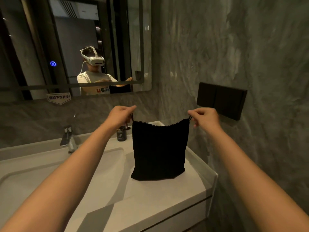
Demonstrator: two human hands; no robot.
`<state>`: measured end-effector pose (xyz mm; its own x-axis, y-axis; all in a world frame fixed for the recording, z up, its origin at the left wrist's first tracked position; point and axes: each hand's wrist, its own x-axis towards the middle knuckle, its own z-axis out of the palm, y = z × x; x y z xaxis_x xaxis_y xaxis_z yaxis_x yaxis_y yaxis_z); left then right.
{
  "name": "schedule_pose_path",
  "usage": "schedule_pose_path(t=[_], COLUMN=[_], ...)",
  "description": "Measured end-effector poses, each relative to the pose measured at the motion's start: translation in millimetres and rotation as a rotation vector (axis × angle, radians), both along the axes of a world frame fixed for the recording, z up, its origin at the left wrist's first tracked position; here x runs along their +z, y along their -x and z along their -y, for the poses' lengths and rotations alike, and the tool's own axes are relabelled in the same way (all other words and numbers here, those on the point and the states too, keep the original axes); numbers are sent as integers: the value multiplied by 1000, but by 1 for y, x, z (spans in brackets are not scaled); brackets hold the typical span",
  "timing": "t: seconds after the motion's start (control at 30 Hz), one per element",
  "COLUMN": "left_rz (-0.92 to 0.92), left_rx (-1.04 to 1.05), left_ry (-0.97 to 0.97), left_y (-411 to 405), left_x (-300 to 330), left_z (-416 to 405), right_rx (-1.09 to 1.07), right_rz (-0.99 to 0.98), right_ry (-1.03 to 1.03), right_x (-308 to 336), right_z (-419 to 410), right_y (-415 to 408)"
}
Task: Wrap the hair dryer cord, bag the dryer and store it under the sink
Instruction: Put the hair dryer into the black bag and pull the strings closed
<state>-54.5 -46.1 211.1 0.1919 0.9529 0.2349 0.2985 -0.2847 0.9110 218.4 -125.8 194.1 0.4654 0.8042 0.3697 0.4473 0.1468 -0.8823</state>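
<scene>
A black drawstring bag [159, 151] hangs upright over the white counter [167, 195], its bottom resting on the surface to the right of the basin. My left hand [121, 115] pinches the drawstring at the bag's top left corner. My right hand [204, 117] pinches the drawstring at the top right corner. The bag's mouth is gathered along its top edge. The hair dryer and its cord cannot be seen; whatever is in the bag is hidden by the fabric.
A white basin [50, 178] with a chrome faucet [69, 139] lies to the left. A dark bottle [121, 133] stands behind the bag by the wall. A black wall panel [221, 100] is on the right wall; a mirror [75, 44] hangs above.
</scene>
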Motion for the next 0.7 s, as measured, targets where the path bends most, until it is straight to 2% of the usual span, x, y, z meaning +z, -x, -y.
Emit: schedule_pose_path(t=[0.07, 0.2, 0.43, 0.5, 0.63, 0.7], left_rz=[129, 265, 390, 326, -41, -131], left_rx=[-61, -113, -349, -403, -380, -373], left_ry=[86, 164, 346, 293, 47, -6], left_y=[-9, -18, -36, -42, -56, -66], left_x=[7, 15, 36, 44, 55, 60], left_z=[2, 5, 8, 10, 13, 16], right_rx=[47, 99, 184, 204, 256, 282], right_rz=[-35, 71, 65, 50, 28, 35], right_ry=[1, -12, -51, -63, -98, -123], right_x=[6, 15, 43, 53, 74, 85], right_z=[-1, 1, -1, -5, -10, -12], right_y=[0, 1, 15, 23, 40, 48])
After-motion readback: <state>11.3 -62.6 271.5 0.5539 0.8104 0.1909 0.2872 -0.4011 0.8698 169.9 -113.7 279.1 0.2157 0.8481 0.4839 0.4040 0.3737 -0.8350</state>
